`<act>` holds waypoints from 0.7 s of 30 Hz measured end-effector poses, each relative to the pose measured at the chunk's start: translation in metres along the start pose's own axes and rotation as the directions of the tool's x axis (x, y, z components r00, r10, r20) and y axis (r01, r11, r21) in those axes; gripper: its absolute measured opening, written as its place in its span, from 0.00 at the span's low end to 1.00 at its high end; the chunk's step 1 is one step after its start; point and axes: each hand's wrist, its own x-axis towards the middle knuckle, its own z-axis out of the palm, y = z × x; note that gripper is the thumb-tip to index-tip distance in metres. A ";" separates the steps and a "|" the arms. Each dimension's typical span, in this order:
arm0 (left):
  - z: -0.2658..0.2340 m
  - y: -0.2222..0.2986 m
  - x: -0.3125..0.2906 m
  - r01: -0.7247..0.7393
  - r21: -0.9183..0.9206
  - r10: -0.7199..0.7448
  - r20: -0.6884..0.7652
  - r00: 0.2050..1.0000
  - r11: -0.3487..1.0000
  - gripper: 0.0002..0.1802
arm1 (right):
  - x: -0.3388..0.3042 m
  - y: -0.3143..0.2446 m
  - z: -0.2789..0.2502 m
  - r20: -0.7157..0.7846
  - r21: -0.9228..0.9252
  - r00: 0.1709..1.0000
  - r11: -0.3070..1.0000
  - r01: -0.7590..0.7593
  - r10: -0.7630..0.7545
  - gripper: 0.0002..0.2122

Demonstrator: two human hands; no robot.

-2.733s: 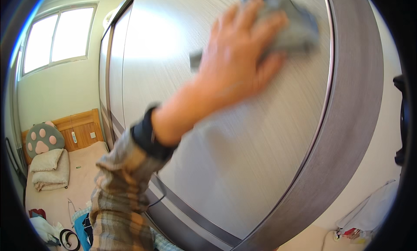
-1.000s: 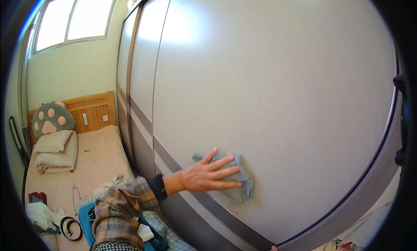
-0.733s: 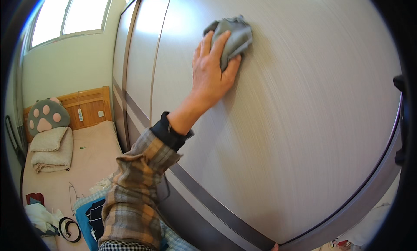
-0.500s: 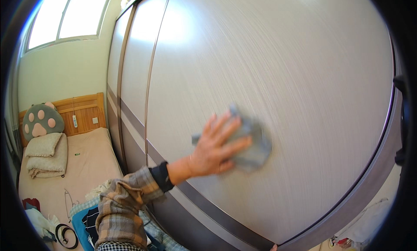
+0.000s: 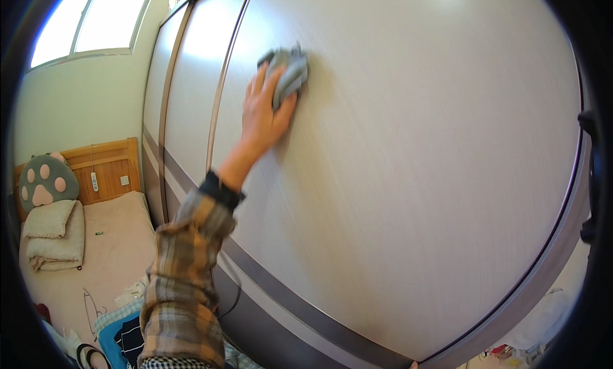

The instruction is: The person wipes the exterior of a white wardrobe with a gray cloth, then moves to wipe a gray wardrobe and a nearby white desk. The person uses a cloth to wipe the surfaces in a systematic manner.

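The right hand [image 5: 414, 365] is mostly cut off at the bottom — grip impossible to tell — while the left hand [image 5: 260, 118], upper left, grasps the cloth [image 5: 292, 74] beneath, partly covering it.

Bright window [image 5: 105, 21] high in pale green wall [image 5: 83, 100]; wooden headboard [image 5: 113, 168], pinkish bed [image 5: 121, 228] below.

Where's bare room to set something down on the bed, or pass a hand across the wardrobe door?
Bed: between the folded bedding and the wardrobe, around a small green item; its near end is crowded with clothes. Door: right of the left hand and grey cloth, above the dark band.
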 end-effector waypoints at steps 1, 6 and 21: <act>-0.005 0.008 -0.037 -0.032 -0.007 0.032 -0.009 0.999 0.999 0.31 | 0.000 0.001 0.000 -0.004 0.011 1.000 1.000 -0.022 0.022 0.63; -0.063 0.052 -0.205 -0.171 -0.111 0.203 0.448 0.870 0.979 0.31 | 0.001 0.016 0.004 0.004 0.014 1.000 1.000 0.018 -0.018 0.63; -0.051 -0.116 -0.137 0.236 0.142 -0.234 -0.034 0.972 0.961 0.29 | -0.006 0.026 0.007 -0.045 -0.079 0.998 0.996 0.029 -0.032 0.53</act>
